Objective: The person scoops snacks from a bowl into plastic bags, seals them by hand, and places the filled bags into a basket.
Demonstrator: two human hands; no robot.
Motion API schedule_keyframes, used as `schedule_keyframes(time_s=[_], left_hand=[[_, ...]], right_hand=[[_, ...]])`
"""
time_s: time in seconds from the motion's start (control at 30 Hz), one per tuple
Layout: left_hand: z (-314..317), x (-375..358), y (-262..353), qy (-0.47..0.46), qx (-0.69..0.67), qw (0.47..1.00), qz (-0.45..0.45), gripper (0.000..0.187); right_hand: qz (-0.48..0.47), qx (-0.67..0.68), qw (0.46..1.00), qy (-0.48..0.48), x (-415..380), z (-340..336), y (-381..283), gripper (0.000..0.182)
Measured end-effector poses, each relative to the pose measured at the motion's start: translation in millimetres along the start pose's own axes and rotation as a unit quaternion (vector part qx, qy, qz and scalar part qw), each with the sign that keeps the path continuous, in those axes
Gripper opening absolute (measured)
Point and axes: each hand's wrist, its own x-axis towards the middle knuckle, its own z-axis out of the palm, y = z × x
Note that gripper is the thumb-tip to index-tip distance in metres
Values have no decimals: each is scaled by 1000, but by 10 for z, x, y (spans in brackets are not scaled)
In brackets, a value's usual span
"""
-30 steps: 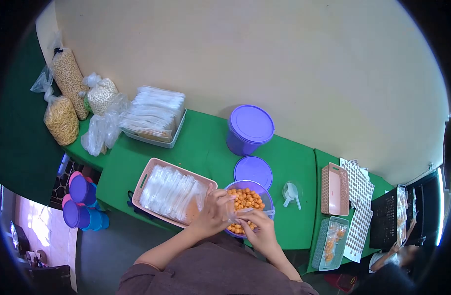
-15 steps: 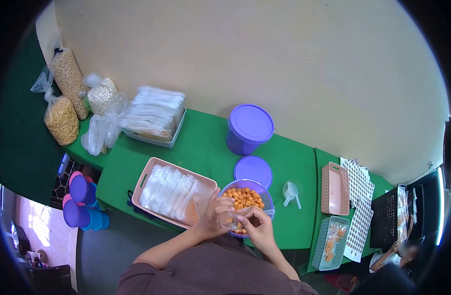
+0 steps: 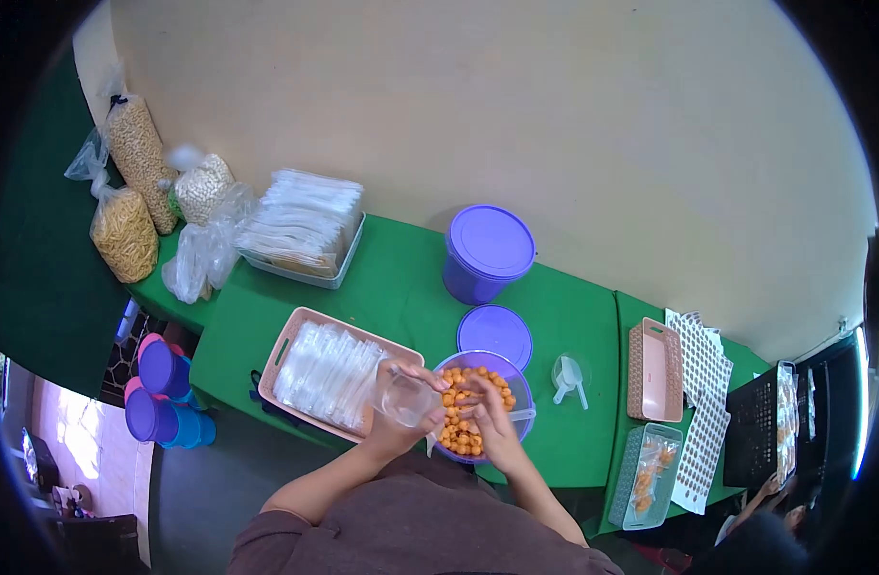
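Note:
My left hand (image 3: 401,431) is closed around a clear plastic cup (image 3: 401,398), tilted beside the pink basket. My right hand (image 3: 492,426) is over the purple tub (image 3: 524,383), its fingers apart and bent. I see nothing held in it. Round orange snack balls (image 3: 463,441) lie in the tub under both hands. A pale bar (image 3: 523,415) crosses the tub's right side by my right hand. A small whitish film edge (image 3: 433,441) shows below my left hand. To the left, the pink basket (image 3: 293,335) holds stacked clear plastic bags (image 3: 324,374).
Behind the tub are a purple lid (image 3: 495,333) and a lidded purple bucket (image 3: 489,254). Clear scoops (image 3: 569,381) lie right. Further right stand a pink basket (image 3: 660,369), a grey basket (image 3: 636,479) and sticker sheets (image 3: 703,450). Snack sacks (image 3: 137,153) stand far left; a person's hand (image 3: 770,487) shows far right.
My hands were together over the tub around a clear plastic item. Now my left hand has brought the cup up and left, and the right fingers have come away and spread.

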Motion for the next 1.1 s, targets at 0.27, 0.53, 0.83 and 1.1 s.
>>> schedule_keyframes(time_s=[0.27, 0.53, 0.83, 1.1], left_hand=[[-42, 125, 186, 40, -204, 976, -61, 59], [-398, 321, 260, -8, -40, 998, 44, 59], [-456, 320, 397, -98, 308, 933, -158, 58], [-437, 255, 281, -168, 360, 904, -160, 66]], right_hand=[[263, 381, 844, -272, -202, -13, 309, 33], [140, -97, 985, -8, -146, -257, 261, 22], [-45, -612, 786, -79, -108, -740, 360, 18], [-58, -635, 770, -26, 335, -518, 937, 12]])
